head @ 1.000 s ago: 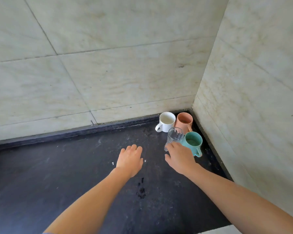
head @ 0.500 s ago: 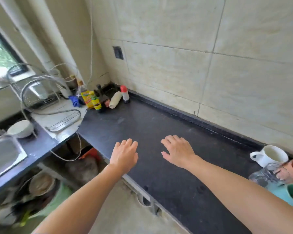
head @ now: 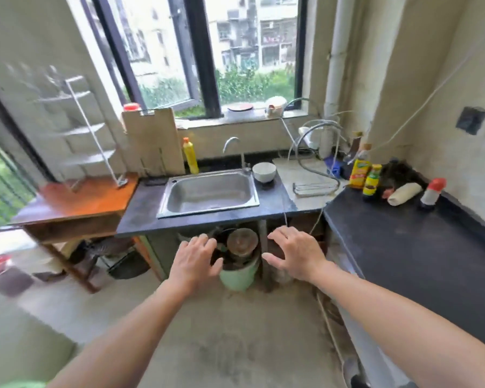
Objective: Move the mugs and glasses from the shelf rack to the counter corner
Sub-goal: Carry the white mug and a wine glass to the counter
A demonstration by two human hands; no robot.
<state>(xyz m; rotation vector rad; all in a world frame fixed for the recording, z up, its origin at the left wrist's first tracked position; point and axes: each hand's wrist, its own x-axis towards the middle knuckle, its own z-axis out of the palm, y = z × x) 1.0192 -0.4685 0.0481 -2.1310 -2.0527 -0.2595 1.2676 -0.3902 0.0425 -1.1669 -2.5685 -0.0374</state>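
Note:
A white wire shelf rack (head: 79, 130) stands at the far left on a brown wooden table (head: 76, 203); it is blurred and I cannot make out any mug or glass on its tiers. My left hand (head: 195, 261) and my right hand (head: 294, 254) are held out in front of me over the floor, fingers spread, holding nothing. The black counter (head: 409, 253) runs along the right side. The counter corner with the mugs and the glass is out of view.
A steel sink (head: 209, 191) sits ahead under the window, with a white bowl (head: 264, 172), a yellow bottle (head: 190, 156) and a cutting board (head: 151, 144) near it. Bottles (head: 371, 177) stand at the counter's far end. A green bucket (head: 240, 271) sits below the sink.
The view has swung left, away from the counter corner to the sink and the rack. My right hand let go of the glass, and both hands now hover empty over the floor.

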